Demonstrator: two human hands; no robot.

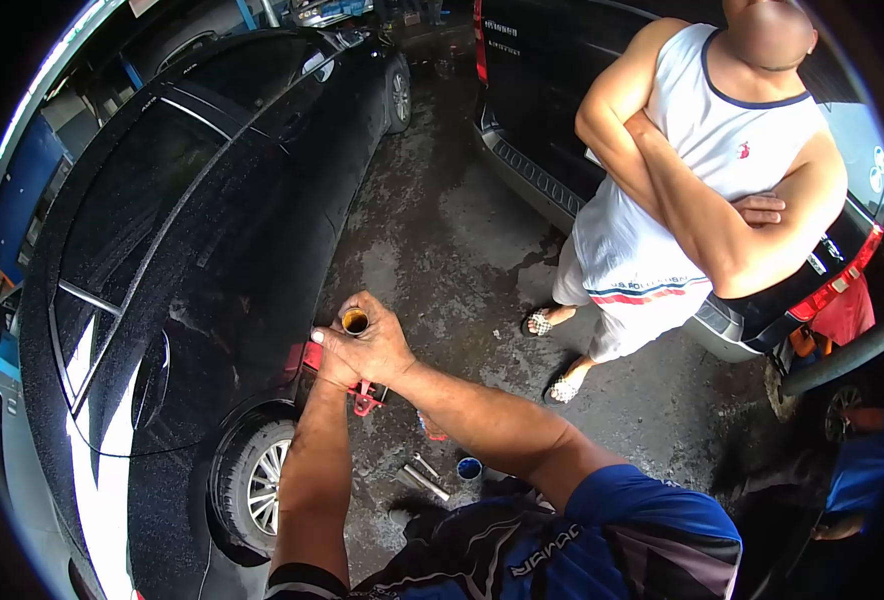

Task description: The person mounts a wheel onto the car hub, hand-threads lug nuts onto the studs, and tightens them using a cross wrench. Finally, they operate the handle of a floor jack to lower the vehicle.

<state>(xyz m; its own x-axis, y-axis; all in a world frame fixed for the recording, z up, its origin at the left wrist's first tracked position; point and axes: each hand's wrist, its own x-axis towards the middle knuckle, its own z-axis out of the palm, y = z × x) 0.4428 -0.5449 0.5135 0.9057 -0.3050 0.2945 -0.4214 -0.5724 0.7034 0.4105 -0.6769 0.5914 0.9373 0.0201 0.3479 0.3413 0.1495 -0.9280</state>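
Observation:
My right hand (377, 345) is wrapped over a small round metal cylinder (355, 321) whose open top shows amber liquid. My left hand (330, 368) lies under the right one, mostly hidden, fingers closed around the same part. A red tool (366, 397) pokes out just below both hands. Both forearms reach forward from my blue and black shirt, beside the black car's front wheel (257, 482).
A black car (192, 250) fills the left side. A person in a white sleeveless top (722, 140) stands at right with arms crossed, against a dark vehicle (542, 90). On the wet concrete floor lie metal sockets (422, 478) and a small blue cap (469, 468).

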